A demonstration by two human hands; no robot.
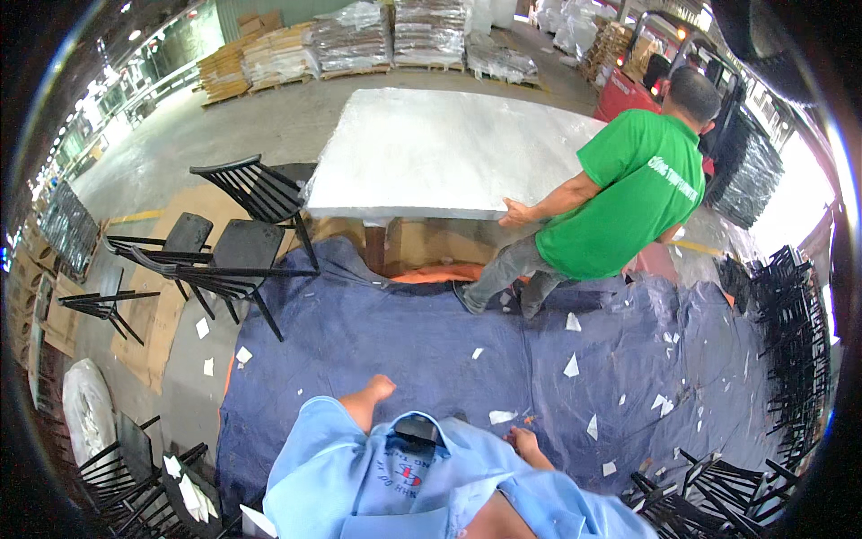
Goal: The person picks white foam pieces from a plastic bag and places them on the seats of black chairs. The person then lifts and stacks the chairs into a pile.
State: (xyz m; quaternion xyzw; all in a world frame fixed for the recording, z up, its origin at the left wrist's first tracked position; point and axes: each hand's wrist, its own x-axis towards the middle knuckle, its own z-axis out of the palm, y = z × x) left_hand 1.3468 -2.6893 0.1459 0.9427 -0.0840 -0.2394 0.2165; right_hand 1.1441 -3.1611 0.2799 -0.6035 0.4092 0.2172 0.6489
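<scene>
Left hand (381, 388), right hand (523, 442): over blue floor sheet (395, 337); fingers, both hands: cannot tell. White worktop (449, 148): ahead, co-worker's hand (516, 212) at edge.

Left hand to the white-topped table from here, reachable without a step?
Probably not: the left hand looks well short of the white-topped table, with a stretch of blue sheet between. Nothing upright blocks that path; the co-worker stands off to its right.
</scene>
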